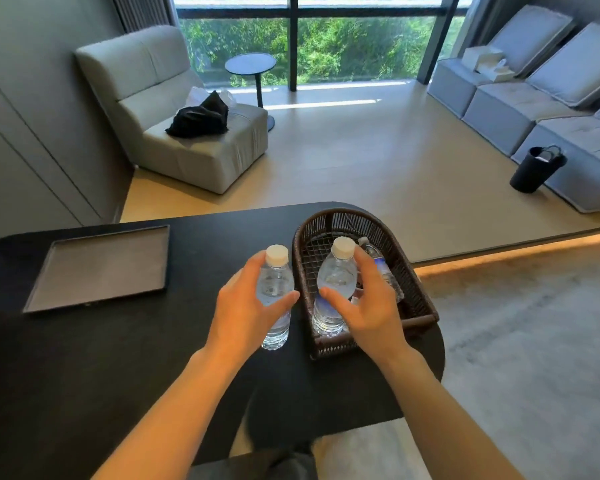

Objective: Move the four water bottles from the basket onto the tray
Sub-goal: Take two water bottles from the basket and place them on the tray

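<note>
Each hand grips a clear ribbed plastic bottle: left hand (243,306) beside the woven wicker basket (420,296), right hand (368,306) over it; labels unreadable.

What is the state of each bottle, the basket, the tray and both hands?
Left hand: grips left bottle.
Left bottle: capped, upright, outside basket.
Right hand: grips right bottle.
Right bottle: capped, upright, over basket.
Third bottle: lying in basket.
Basket: holds bottles.
Tray: no bottles.
</note>
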A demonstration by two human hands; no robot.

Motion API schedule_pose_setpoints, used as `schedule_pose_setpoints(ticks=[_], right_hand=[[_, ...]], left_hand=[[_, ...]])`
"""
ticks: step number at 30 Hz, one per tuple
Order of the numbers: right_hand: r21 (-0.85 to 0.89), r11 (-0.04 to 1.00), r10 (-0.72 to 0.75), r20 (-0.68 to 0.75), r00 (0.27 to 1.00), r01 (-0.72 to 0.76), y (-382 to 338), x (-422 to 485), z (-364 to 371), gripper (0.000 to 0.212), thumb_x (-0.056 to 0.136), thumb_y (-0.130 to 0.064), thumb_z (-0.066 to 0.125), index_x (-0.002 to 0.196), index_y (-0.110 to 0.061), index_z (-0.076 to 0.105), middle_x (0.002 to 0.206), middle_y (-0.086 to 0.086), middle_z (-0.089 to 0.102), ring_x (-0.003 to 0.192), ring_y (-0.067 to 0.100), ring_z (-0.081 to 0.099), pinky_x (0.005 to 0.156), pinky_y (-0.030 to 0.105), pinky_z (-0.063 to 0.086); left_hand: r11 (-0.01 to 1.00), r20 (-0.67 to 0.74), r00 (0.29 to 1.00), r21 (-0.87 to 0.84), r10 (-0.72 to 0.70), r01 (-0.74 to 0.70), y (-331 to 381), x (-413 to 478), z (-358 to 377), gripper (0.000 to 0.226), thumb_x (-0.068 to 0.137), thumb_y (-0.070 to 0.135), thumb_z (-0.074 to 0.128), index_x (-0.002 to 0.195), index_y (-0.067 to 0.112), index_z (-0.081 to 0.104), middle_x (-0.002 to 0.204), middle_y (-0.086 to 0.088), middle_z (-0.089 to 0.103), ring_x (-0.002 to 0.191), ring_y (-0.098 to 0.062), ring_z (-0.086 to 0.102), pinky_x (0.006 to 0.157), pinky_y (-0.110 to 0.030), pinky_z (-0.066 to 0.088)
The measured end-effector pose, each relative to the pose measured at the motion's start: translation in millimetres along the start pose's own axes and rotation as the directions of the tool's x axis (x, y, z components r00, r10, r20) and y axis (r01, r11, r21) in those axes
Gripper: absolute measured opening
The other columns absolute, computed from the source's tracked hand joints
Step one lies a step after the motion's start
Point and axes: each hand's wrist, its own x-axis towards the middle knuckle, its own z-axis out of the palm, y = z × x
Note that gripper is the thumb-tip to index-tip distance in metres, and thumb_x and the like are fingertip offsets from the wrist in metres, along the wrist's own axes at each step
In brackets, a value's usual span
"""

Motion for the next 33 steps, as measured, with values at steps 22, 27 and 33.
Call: schedule_pose_setpoints(ticks=[22, 27, 33], right_hand=[[-0.024, 1.0, -0.01, 0.27, 0.963, 0.017, -123, 70, 351, 0.076, 0.085, -0.029, 0.082, 0.143, -0.045, 0.036, 0.141, -0.009, 0.058, 0.126, 0.018, 0.058, 0.104, 0.048, 0.052], [-0.062, 0.997, 0.058, 0.285, 0.957, -0.042, -132, 105, 441, 0.077, 0.083, -0.035, 0.082, 0.144, -0.043, 0.035, 0.144, -0.006, 0.057, 0.129, 0.021, 0.057, 0.106, 0.044, 0.05], [-0.055, 0.995, 0.092, 0.277, 0.956, -0.08, -124, 149, 533, 0.076, 0.084, -0.03, 0.083, 0.143, -0.04, 0.037, 0.142, -0.009, 0.056, 0.13, 0.016, 0.054, 0.107, 0.046, 0.05]], left_hand=[[0.973, -0.228, 0.956, 0.092, -0.184, 0.209, -241, 38, -270, 0.075, 0.078, 0.042, 0.084, 0.142, 0.035, 0.046, 0.125, 0.004, 0.066, 0.114, -0.016, 0.063, 0.092, -0.038, 0.057], [0.974, -0.217, 0.957, 0.079, -0.193, 0.214, -320, 89, -310, 0.073, 0.076, 0.043, 0.086, 0.137, 0.033, 0.048, 0.12, 0.003, 0.066, 0.111, -0.018, 0.064, 0.088, -0.039, 0.059], [0.976, -0.221, 0.957, 0.067, -0.19, 0.21, -392, 149, -333, 0.07, 0.077, 0.041, 0.085, 0.135, 0.031, 0.048, 0.126, 0.002, 0.065, 0.118, -0.019, 0.062, 0.091, -0.042, 0.059]])
